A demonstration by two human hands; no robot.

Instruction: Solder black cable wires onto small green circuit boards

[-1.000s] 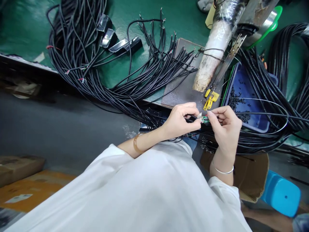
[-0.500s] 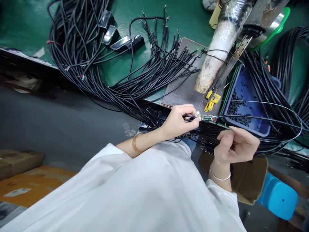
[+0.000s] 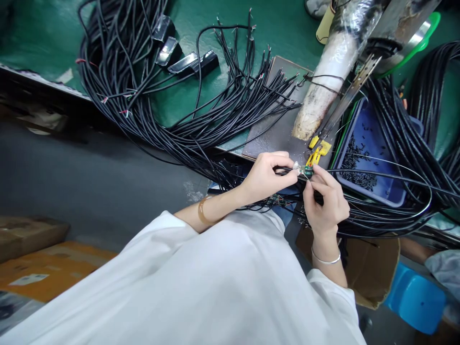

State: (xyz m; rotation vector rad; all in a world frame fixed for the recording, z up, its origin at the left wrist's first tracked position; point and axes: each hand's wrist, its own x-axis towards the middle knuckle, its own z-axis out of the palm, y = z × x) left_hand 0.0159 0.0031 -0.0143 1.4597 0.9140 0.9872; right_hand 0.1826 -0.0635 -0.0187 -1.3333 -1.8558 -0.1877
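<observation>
My left hand point(image 3: 268, 173) is closed, thumb and fingertips pinching the end of a black cable beside a small green circuit board point(image 3: 306, 171). Something whitish shows at those fingertips. My right hand point(image 3: 327, 199) has come up against the board's other side, its fingers closed in a pinch. A thin silvery wire, like solder wire point(image 3: 427, 203), loops in from the right, and a short bit of it shows between the right fingers and the board. Whether the right fingertips also touch the board cannot be made out. More green boards point(image 3: 276, 200) on cables hang just below the left hand.
Black cables point(image 3: 172, 134) lie bundled along the green table point(image 3: 201, 12). Behind the hands are a yellow-tipped metal holder point(image 3: 318, 151), a wrapped tube point(image 3: 319, 96) and a blue tray point(image 3: 390, 196) of small black pieces. Below right stand a cardboard box point(image 3: 373, 268) and a blue stool point(image 3: 415, 299).
My right hand has moved left and up to the circuit board, drawing the silvery wire with it. My left hand keeps its hold. A person's arm has appeared at the lower right.
</observation>
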